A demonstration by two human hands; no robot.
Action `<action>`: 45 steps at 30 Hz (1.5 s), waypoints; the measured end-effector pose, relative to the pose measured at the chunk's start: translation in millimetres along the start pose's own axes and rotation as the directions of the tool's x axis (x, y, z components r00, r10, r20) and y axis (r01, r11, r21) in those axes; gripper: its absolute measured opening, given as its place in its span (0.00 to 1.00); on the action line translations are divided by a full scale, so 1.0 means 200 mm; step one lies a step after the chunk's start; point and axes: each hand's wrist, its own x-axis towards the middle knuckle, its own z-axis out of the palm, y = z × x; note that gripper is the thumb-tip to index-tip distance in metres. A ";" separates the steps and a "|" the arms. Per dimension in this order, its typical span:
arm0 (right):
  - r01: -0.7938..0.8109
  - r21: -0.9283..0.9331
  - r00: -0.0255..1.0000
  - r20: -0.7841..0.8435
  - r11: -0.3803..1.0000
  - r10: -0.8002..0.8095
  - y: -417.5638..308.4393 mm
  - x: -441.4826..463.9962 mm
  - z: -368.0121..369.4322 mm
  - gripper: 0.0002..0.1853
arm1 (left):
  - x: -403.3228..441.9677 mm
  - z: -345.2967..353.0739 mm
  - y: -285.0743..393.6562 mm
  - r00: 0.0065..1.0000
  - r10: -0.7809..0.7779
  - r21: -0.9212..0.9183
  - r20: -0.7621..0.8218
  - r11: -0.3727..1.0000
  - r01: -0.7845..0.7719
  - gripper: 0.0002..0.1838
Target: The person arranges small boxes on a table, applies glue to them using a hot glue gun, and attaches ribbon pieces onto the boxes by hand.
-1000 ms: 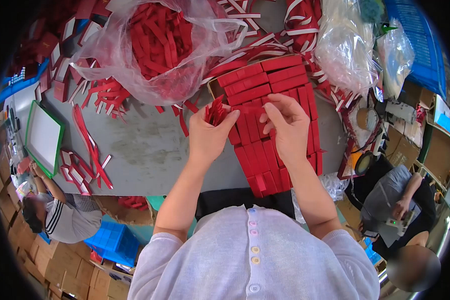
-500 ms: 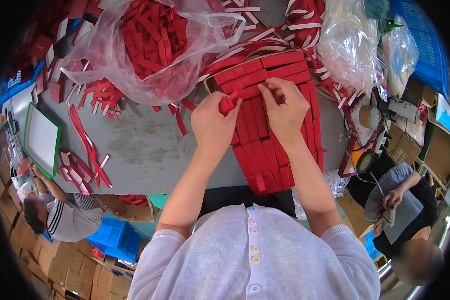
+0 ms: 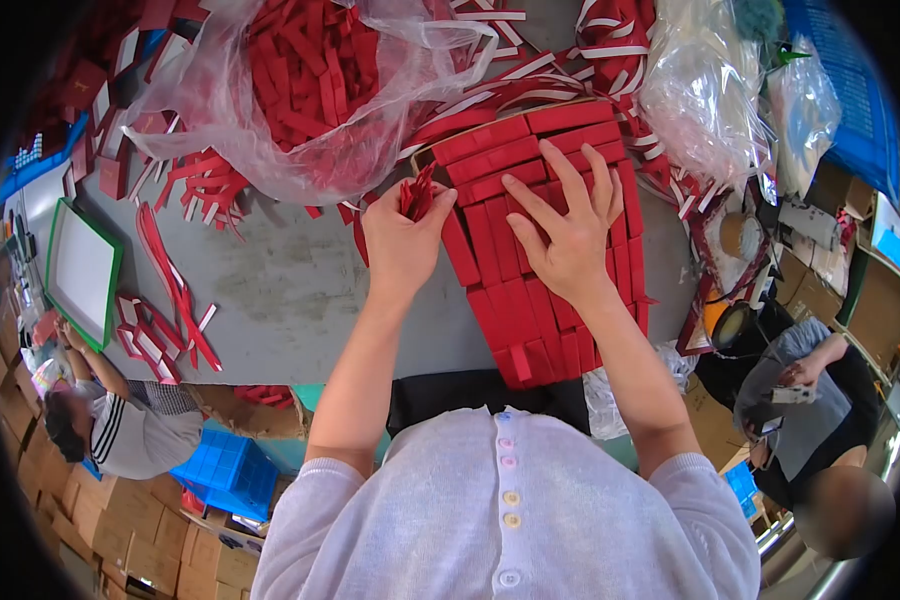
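Rows of red flat boxes (image 3: 510, 300) lie packed side by side in front of me, with a brown cardboard edge at their far left corner. My right hand (image 3: 575, 225) rests over the upper rows, fingers spread, the tips touching the boxes. Just left of the rows, my left hand (image 3: 402, 235) is closed around a small bunch of red ribbon strips (image 3: 418, 192). The lower part of the bunch is hidden inside the fist.
A clear plastic bag (image 3: 315, 90) full of red strips stands at the back left. Red and white ribbons (image 3: 610, 40) lie behind the rows. Far left is a green-edged tray (image 3: 82, 275). Clear bags (image 3: 705, 100) sit back right. Two people (image 3: 135, 430) work at either side.
My left hand has drawn back to the left with the red strips, away from the boxes. My right hand has opened from a pinch and spread over the upper rows.
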 end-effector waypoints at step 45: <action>0.227 0.044 0.970 -0.097 0.973 -0.222 -0.30 0.26 0.19 0.46 | -0.19 -0.30 -0.11 0.986 -0.119 -0.212 -0.120 0.973 0.091 0.05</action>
